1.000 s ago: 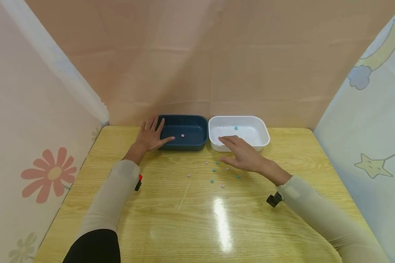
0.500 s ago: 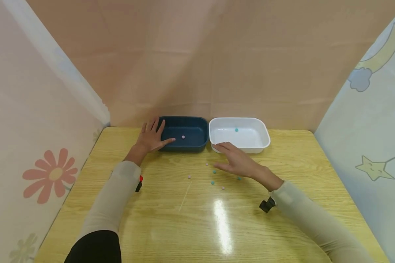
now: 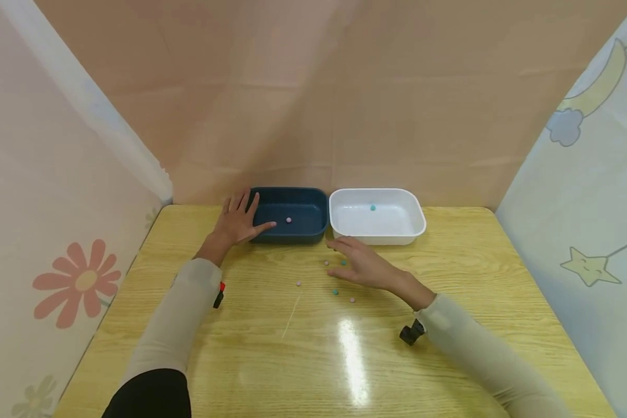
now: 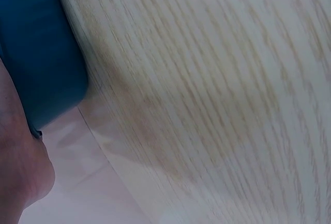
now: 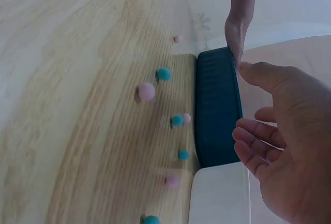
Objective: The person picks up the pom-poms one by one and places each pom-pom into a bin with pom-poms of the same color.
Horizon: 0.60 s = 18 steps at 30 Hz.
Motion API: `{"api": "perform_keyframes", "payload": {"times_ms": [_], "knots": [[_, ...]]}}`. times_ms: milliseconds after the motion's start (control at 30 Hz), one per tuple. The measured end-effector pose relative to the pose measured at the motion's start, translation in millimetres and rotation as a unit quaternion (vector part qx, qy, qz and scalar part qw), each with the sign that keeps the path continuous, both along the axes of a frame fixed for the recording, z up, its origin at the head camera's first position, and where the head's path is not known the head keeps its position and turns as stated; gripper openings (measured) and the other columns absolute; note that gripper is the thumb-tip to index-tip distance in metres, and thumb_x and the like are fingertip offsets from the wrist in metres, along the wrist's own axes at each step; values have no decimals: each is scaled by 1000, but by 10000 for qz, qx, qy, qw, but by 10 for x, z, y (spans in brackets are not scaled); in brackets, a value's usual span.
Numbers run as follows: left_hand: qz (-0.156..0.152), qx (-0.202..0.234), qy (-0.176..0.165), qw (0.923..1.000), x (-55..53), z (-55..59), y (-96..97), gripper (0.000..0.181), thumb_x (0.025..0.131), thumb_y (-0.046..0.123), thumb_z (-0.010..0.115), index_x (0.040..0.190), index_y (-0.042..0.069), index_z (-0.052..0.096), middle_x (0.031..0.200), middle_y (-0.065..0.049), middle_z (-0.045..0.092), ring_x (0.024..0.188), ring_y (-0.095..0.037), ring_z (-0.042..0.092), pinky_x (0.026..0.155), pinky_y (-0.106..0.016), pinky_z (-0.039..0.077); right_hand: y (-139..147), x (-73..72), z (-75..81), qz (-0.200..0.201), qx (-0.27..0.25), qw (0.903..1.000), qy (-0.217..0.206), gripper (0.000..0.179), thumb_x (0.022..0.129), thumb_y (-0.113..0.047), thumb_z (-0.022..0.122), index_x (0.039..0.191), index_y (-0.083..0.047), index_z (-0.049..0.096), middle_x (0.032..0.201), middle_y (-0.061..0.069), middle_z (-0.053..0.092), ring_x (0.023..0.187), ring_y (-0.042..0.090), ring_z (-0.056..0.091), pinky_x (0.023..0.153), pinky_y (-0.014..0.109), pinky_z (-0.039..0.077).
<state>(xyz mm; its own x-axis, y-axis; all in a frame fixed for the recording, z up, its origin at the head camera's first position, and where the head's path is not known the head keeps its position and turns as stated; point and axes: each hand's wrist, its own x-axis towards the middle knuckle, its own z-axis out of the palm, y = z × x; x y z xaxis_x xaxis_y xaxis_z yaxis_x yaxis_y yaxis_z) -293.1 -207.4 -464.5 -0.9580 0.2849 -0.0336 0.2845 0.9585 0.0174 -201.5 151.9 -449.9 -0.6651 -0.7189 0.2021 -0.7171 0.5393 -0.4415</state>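
My left hand (image 3: 235,223) rests with spread fingers on the left end of a dark blue tray (image 3: 308,238). One pink ball (image 3: 288,220) lies in that tray. My right hand (image 3: 363,264) hovers above the table in front of the white tray (image 3: 378,239), thumb apart from the loosely bent fingers and nothing between them. A teal ball (image 3: 373,207) sits in the white tray. Near the right hand, small pink and teal balls lie scattered, among them a teal one (image 5: 163,74) and a pink one (image 5: 146,91). The hand hides some of them in the head view.
Both trays stand side by side at the back of the wooden table (image 3: 261,348), against a tan backdrop (image 3: 271,104). Patterned panels rise at the left (image 3: 57,174) and right (image 3: 595,191). A single pink ball (image 3: 299,283) lies left of the others.
My right hand has moved left and toward me, from over the white tray's front to over the balls in front of the trays. The left hand stays on the dark tray.
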Motion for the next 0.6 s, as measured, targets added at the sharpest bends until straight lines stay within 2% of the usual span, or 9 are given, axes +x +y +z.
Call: {"api": "perform_keyframes", "payload": {"times_ms": [100,333,600], "knots": [[-9,19,3,10000,7,4,3,104,87,81,30,158,9,5,163,-19,-2,150,-37,1,117,-61,2,-43,24,-18,81,-140,9998,-113,65,91,-42,68,143,-8,48,137,9,56,126,22,50,102,43,44],[-4,51,-19,10000,12,1,-7,105,87,82,29,158,10,5,163,-19,-3,150,-37,1,117,-61,1,-154,27,-122,408,-284,9984,-274,62,90,-37,71,137,-3,53,123,13,61,109,27,60,86,37,52],[57,80,2,10000,-6,-13,3,106,86,83,29,158,10,5,163,-18,-4,150,-37,0,118,-60,1,-275,44,-194,564,-386,9942,-825,59,90,-33,72,135,0,55,124,14,63,110,24,61,89,39,53]]}}
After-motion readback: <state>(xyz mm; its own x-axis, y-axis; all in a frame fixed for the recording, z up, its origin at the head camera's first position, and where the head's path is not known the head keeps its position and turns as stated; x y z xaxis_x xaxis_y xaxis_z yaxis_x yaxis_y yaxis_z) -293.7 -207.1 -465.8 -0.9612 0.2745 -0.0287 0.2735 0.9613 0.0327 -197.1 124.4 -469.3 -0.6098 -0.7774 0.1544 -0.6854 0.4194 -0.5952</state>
